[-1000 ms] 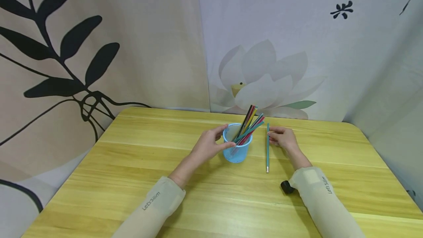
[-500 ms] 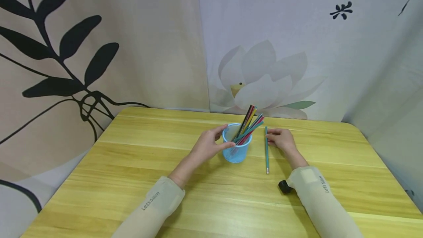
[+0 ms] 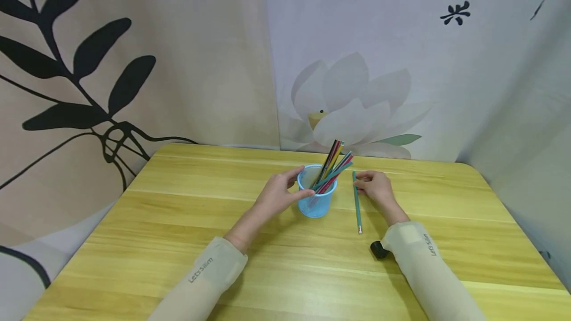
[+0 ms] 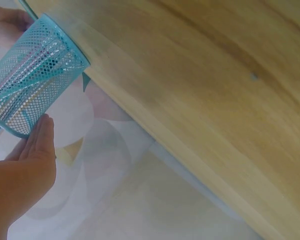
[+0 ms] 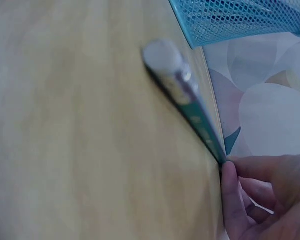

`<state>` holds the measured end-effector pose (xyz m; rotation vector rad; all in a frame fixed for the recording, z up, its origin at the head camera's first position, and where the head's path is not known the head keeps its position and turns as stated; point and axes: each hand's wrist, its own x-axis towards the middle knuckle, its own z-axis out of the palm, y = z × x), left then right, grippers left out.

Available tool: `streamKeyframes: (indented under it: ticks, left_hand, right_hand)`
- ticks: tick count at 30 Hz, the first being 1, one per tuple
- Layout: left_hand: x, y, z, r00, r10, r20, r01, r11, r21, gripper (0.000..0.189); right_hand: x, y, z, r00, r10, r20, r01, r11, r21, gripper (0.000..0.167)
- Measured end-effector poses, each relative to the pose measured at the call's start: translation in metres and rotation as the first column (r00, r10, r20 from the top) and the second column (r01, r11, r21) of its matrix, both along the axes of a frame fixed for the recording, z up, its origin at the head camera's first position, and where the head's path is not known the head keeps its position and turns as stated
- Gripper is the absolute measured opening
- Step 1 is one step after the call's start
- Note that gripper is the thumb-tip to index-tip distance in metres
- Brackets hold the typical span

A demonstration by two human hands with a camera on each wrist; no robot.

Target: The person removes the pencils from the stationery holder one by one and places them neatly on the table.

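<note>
L hand [image 3: 277,194] grips the blue cup [image 3: 316,207], w/ pencils [image 3: 331,168] in it, nr the back edge of the worktop [image 3: 276,276]. R hand [image 3: 375,188] pinches a green pencil [image 3: 357,207] just R of the cup; its rubber end [image 5: 163,57] pts to the front edge.

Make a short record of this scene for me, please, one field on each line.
left hand: holds blue mesh cup at its rim
right hand: pinches teal pencil
teal pencil position: right of the cup, apart from it, eraser end nearer the camera
cup: upright on wooden table; pencils inside lean right
background: backdrop with printed leaves and flower
</note>
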<state>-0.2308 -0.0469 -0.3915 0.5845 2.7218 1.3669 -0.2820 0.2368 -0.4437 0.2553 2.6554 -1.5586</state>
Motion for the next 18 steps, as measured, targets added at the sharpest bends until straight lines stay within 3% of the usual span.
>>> streamKeyframes:
  ticks: [18]
  left_hand:
    - [0.0002,-0.0001,-0.0006,1.0,-0.015,-0.01,0.015,1.0,0.01,0.075]
  right_hand:
    - [0.0033,0.0007,0.001,1.0,-0.009,0.011,0.01,0.996,-0.087,0.035]
